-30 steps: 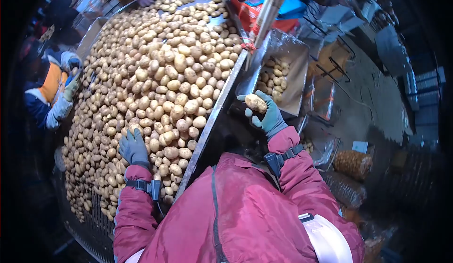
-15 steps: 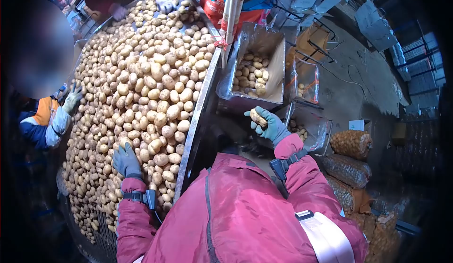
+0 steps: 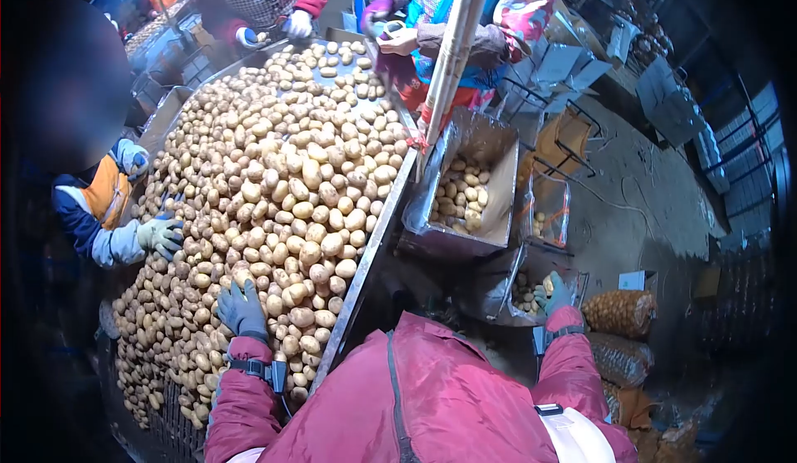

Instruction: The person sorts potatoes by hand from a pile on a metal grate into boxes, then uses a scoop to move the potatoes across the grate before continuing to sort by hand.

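Observation:
A long metal sorting table (image 3: 375,229) is heaped with pale potatoes (image 3: 290,181). My left hand (image 3: 242,308), in a blue-grey glove, lies with fingers spread on the potatoes at the near end of the pile. My right hand (image 3: 557,295), gloved the same, reaches down on the right to the rim of a low plastic-lined bin (image 3: 498,276) that holds several potatoes. Whether a potato is still in that hand is unclear. My red jacket sleeves carry black wrist straps.
A larger lined box (image 3: 496,214) of potatoes hangs at the table's right edge, with a clear bag (image 3: 550,210) beside it. Net sacks of potatoes (image 3: 618,313) lie on the floor. A co-worker's gloved hand (image 3: 162,235) works the left side; other people stand at the far end by a pole (image 3: 452,48).
My right hand, which held a potato up near the box, has dropped down and right to the low bin. My left hand stayed on the pile. The co-worker's hand moved onto the potatoes.

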### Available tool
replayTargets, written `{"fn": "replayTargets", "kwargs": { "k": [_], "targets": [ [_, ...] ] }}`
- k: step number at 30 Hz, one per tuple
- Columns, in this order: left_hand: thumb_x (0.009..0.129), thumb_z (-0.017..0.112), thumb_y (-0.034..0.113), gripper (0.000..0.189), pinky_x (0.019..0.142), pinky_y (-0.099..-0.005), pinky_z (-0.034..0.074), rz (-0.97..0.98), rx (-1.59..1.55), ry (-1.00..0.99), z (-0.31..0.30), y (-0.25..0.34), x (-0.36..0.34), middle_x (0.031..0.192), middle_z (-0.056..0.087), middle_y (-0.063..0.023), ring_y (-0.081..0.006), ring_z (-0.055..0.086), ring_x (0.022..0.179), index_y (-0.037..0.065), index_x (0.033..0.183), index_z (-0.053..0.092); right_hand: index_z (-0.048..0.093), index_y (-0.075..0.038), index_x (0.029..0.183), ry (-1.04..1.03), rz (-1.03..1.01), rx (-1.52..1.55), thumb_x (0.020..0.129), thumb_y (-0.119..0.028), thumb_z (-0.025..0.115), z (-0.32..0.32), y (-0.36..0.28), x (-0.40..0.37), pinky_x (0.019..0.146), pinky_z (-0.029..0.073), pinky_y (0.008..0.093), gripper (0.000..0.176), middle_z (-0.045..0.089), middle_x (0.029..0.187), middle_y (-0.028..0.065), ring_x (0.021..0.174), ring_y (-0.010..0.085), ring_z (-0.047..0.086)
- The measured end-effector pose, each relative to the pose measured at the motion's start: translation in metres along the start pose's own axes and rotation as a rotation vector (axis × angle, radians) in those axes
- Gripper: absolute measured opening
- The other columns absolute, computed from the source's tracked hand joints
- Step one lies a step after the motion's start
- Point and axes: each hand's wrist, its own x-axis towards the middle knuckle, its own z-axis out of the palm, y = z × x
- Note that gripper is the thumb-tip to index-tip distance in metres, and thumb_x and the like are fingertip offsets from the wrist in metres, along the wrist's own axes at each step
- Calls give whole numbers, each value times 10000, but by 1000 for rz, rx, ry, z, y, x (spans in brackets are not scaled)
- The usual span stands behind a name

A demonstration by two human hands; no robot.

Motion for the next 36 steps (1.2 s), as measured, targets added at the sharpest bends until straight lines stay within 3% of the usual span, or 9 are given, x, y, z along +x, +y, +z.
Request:
{"fn": "replayTargets", "kwargs": {
  "k": [6,8,9,14,20,22,24,32,36],
  "targets": [
    [982,488,569,662,1170,-495,263,16,-62,34,13,-9,2,1490,494,-186,-359,401,1400,84,1428,554,672,-65,1070,91,-124,-268,922,-425,703,-48,4,83,728,564,442,390,683,890,102,922,314,658],
    [953,543,570,705,1172,-482,263,61,-213,119,17,-12,4,1496,495,-163,-360,406,1398,80,1459,516,702,-62,1039,386,-556,-1114,892,-444,706,-35,-5,80,743,539,539,410,677,853,108,907,335,672],
    [920,656,477,706,1173,-472,281,23,-318,108,15,-13,7,1495,493,-167,-351,400,1409,73,1476,490,702,-62,1039,383,-567,-1115,892,-444,706,-25,-8,77,743,539,539,410,677,853,108,907,335,672],
    [894,747,256,660,1170,-450,325,170,-684,405,-45,1,7,1464,500,-204,-319,421,1403,39,1461,491,687,-96,1140,8,-488,-452,923,-325,683,76,-16,43,645,567,373,316,712,965,57,752,202,688],
    [945,706,310,619,1167,-410,351,534,-1059,322,-130,46,-38,1473,502,-199,-305,470,1377,12,1449,505,567,-41,1332,-1105,-298,-397,1008,-274,616,286,14,-122,686,599,323,402,705,1082,117,809,245,723],
    [954,690,354,654,1177,-425,340,632,-936,459,-199,47,-75,1490,487,-207,-319,461,1389,6,1467,480,546,-44,1371,-1228,-607,-689,1024,-271,605,336,67,-121,708,605,327,419,687,1162,132,827,242,730],
    [974,658,362,731,1220,-452,246,597,-1154,495,-236,32,-93,1568,388,-213,-324,352,1468,-11,1529,364,540,-42,1386,-1247,-244,-632,1028,-232,597,353,62,-216,717,607,330,408,679,1183,129,842,215,728],
    [991,510,562,825,1233,-456,174,885,-1173,1300,-345,-41,-163,1615,294,-193,-301,264,1506,-39,1527,331,467,-16,1456,-1990,-379,-840,992,-274,649,412,102,-340,887,564,300,560,639,1244,116,1043,178,678],
    [992,507,548,802,1218,-457,192,1244,-985,1506,-390,-34,-207,1600,307,-191,-302,278,1494,-38,1515,343,503,-25,1433,-1968,-164,-875,948,-359,705,428,104,-349,823,561,278,622,658,1206,77,909,141,693]
  ]
}}
